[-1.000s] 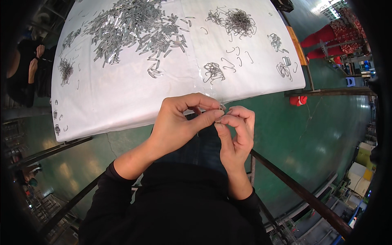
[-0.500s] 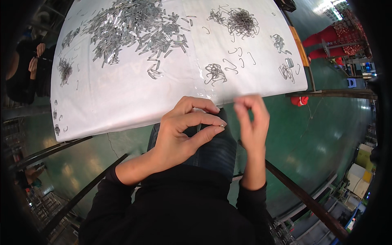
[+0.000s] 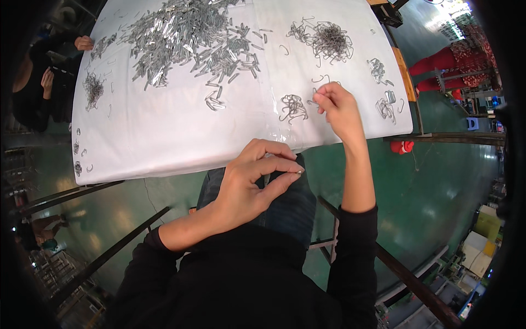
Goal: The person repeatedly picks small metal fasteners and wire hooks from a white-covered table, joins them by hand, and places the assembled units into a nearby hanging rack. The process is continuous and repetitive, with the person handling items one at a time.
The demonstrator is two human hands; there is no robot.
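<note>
Over my lap, just off the table's near edge, my left hand [image 3: 257,175] pinches a small metal piece [image 3: 299,172] between thumb and index finger. Only its shiny tip shows; the fingers hide the rest. My right hand [image 3: 338,109] reaches over the white-covered table [image 3: 175,131], its thumb and fingers closed together at a bent wire hook [image 3: 313,102]. Part of that hook is behind the fingertips. A small pile of wire hooks [image 3: 294,108] lies just left of my right hand, and a larger tangled pile [image 3: 331,41] lies farther back.
A big heap of flat silver metal pieces [image 3: 181,38] covers the table's far left. Small clusters of metal parts [image 3: 385,107] lie along the right edge. Across the left edge, another person's hand [image 3: 84,43] touches the table. Someone in red trousers [image 3: 438,57] sits at far right.
My right hand has moved from beside my left hand, forward onto the table among the loose wire hooks. My left hand keeps its pinch. The other person's hand has reached the table's left edge.
</note>
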